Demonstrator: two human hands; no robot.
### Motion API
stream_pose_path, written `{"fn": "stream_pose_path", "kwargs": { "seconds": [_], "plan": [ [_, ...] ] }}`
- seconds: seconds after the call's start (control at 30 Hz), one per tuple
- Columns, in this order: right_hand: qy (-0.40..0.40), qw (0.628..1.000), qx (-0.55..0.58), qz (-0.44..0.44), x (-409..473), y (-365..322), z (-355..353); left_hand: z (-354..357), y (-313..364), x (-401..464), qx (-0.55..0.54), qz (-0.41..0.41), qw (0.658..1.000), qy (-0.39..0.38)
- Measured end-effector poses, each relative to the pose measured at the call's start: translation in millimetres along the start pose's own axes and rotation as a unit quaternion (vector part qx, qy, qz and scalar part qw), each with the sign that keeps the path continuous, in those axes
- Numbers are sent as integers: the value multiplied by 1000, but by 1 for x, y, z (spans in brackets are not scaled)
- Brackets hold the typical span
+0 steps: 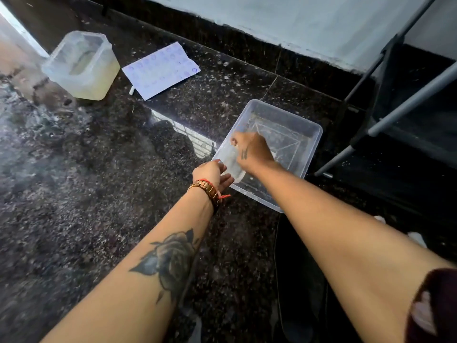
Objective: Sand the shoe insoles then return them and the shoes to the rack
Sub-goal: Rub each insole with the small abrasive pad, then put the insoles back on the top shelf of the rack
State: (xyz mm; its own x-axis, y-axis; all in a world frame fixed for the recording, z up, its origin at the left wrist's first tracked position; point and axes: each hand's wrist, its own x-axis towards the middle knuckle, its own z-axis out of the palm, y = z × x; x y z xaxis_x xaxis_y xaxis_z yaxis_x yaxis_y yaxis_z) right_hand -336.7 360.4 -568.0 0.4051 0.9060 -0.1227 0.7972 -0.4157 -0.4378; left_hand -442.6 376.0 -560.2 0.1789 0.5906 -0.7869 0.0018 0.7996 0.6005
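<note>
Over the clear tray [306, 144] on the floor, the right hand [252, 151] is pressing its curled grip onto a pale insole [232, 167], apparently sanding; the left hand [214, 175] is steadying the edge, fingers straight. Racking looks still ahead.

Right hand [249, 151] hides most of the blurred pale insole [232, 167]
</note>
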Motion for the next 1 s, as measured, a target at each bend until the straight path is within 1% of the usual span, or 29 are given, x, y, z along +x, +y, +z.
{"fn": "stream_pose_path", "kwargs": {
  "seconds": [0.03,0.1,0.17,0.2,0.3,0.4,0.53,0.67,0.77,0.87,0.93,1.0],
  "plan": [
    [-34,999,-39,-15,-2,-1,8,0,-1,2,-1,2,1000,2],
    [-105,991,-83,-26,-5,-1,24,-1,-3,5,-1,-1,1000,7],
    [-150,985,-88,-20,-6,0,32,-3,-5,7,-6,-3,1000,10],
    [-153,985,-73,-10,-5,1,33,-3,-6,7,-12,-3,1000,10],
    [-116,992,33,27,-6,2,23,-4,-11,6,-27,1,999,17],
    [-56,990,123,26,-16,7,6,-3,-16,3,-20,14,999,28],
    [-5,977,207,60,-47,24,-17,10,-26,-18,3,48,999,11],
    [50,957,261,120,-93,54,-34,25,-51,-45,56,102,993,-23],
    [80,942,275,176,-138,84,-44,32,-85,-63,150,138,978,-43],
    [91,932,256,240,-186,112,-42,35,-119,-83,239,151,958,-54],
    [93,925,235,285,-218,128,-32,32,-141,-93,307,164,936,-50],
    [70,920,198,331,-244,138,-19,25,-160,-100,384,173,906,-35]
  ]
}}
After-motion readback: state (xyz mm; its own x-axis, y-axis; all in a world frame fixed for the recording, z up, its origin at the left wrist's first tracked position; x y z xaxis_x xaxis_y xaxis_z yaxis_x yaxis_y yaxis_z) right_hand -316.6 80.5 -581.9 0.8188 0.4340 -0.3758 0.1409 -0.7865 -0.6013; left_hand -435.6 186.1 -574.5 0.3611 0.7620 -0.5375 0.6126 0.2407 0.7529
